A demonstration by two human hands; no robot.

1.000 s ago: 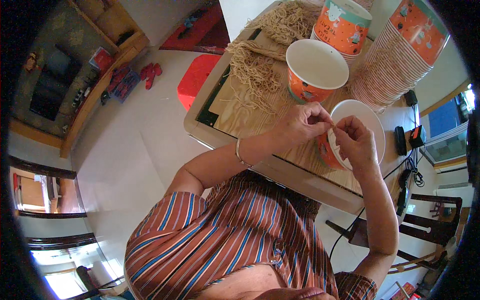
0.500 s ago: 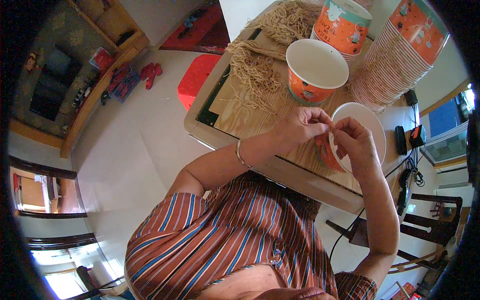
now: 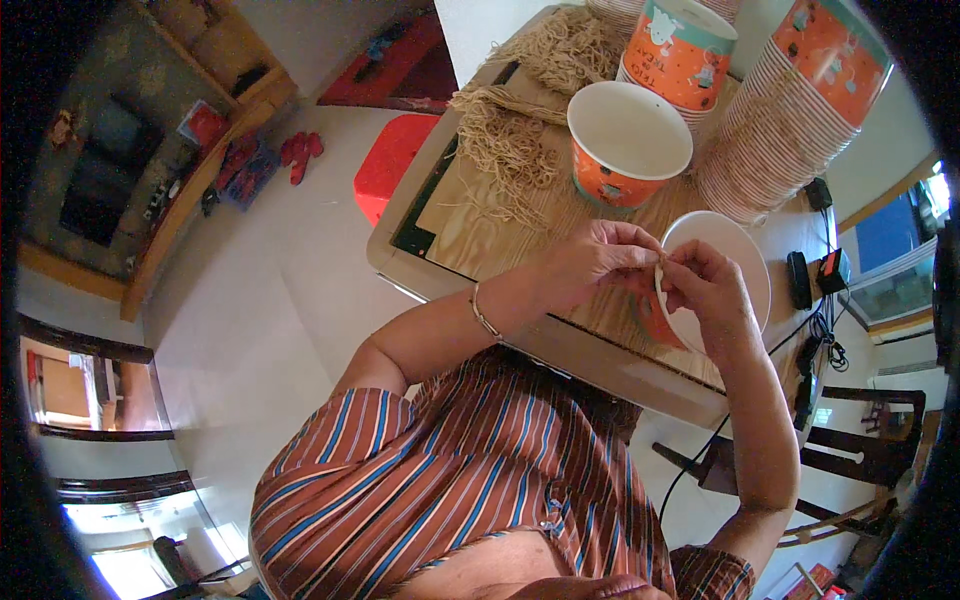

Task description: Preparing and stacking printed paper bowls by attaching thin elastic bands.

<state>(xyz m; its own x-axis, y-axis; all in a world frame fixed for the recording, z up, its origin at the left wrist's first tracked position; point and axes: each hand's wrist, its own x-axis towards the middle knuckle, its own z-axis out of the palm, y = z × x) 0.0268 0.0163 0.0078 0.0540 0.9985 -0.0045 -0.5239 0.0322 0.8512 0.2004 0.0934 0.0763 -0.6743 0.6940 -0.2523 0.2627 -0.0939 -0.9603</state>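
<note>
A paper bucket, white inside with an orange printed outside, lies tilted at the near right of the table. At its rim the fingertips of both my hands meet in a pinch. My left hand has thumb and forefinger closed on what looks like a thin tan cord. Opposite it, my right hand pinches the same small spot, its palm over the bucket's opening. The fingers hide most of the cord. Just beyond stands another orange paper bucket, upright, with its mouth facing me.
Bundles of tan cord lie on the wooden board at the far left. Nested stacks of orange buckets stand at the back right. A red stool touches the table's left side. Black adapters and cables lie on the right.
My hands stay pinched together at the bucket's rim, with only a slight shift of the fingers. The bucket has tilted a little.
</note>
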